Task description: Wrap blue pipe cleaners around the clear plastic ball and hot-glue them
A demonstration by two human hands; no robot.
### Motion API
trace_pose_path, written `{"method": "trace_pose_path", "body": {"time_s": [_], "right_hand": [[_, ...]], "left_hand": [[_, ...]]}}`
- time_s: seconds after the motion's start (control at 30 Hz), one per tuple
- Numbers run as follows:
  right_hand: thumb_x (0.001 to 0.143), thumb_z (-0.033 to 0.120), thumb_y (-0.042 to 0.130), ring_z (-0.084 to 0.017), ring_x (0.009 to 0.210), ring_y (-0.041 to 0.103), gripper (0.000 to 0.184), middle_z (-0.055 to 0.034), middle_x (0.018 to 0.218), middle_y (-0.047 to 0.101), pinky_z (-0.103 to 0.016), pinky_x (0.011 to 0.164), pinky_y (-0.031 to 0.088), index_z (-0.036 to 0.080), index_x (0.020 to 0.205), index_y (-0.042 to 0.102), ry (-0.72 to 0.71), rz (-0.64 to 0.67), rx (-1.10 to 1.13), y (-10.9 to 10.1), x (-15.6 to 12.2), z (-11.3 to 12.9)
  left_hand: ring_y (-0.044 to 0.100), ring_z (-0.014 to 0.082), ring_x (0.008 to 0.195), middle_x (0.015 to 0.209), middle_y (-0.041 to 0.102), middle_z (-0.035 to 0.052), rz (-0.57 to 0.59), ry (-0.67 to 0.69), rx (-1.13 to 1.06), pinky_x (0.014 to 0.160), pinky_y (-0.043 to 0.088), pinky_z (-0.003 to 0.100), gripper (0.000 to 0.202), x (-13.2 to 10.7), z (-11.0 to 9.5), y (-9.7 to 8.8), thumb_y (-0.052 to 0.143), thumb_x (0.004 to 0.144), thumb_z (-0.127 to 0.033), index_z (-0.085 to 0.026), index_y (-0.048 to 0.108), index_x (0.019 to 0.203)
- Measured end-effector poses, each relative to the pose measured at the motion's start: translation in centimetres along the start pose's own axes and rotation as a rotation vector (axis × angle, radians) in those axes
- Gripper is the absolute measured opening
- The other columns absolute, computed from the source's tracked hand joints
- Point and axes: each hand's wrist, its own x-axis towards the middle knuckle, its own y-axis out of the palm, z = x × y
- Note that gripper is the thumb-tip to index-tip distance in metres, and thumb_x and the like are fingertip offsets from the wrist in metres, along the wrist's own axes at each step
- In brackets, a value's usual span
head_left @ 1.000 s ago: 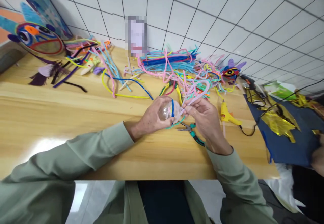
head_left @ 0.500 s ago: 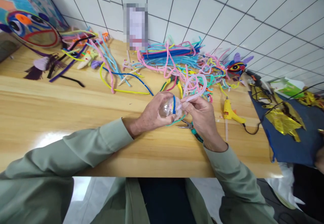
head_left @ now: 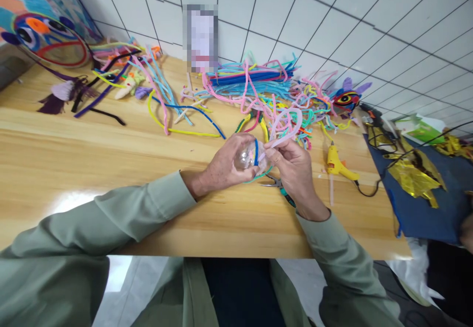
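Note:
My left hand (head_left: 231, 162) is wrapped round a clear plastic ball (head_left: 246, 158) with a blue pipe cleaner (head_left: 256, 152) round it. Between the thumb and fingers of my right hand (head_left: 291, 166) is a pale lilac pipe cleaner (head_left: 297, 120), bent into a loop that stands up above the hand. Its lower end meets the right side of the ball. Just beneath the hands lie pliers with teal handles (head_left: 287, 197), partly covered by my right hand. A second pair of pliers with yellow-green handles (head_left: 265, 128) lies behind the ball.
A yellow glue gun (head_left: 337, 163) with its cord lies to the right, near gold foil (head_left: 416, 171) on a blue mat (head_left: 424, 218). Bundled pipe cleaners (head_left: 251, 80) lie at the back by the tiled wall. Decorated fish-like crafts (head_left: 345, 99) stand at both sides.
Both hands stay almost in place. The ball has turned slightly in my left hand, and the lilac end sits a little lower against it. The whole view has shifted slightly.

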Motion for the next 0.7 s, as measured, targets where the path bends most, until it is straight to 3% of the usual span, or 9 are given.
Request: {"method": "trace_pose_path", "body": {"time_s": [0.33,0.7], "right_hand": [[0.089,0.045,0.087,-0.017,0.070,0.067,0.017,0.0028,0.079,0.073,-0.030,0.064,0.057,0.031,0.094,0.078,0.011,0.020,-0.010,-0.09,-0.13,-0.17],[0.088,0.040,0.087,-0.016,0.070,0.066,0.014,0.0036,0.078,0.072,-0.029,0.063,0.056,0.030,0.093,0.077,-0.010,-0.031,0.037,-0.03,-0.08,-0.29]], "left_hand": [[0.070,0.0306,0.131,0.137,0.071,0.0135,-0.029,0.007,-0.018,0.116,0.059,0.049,0.059,-0.06,0.17,0.21,0.084,0.092,-0.043,-0.023,0.059,0.141],[0.070,0.0314,0.132,0.137,0.072,0.0126,0.007,-0.048,-0.014,0.116,0.059,0.050,0.062,-0.01,0.00,0.01,0.088,0.086,-0.038,-0.024,0.059,0.139]]}}
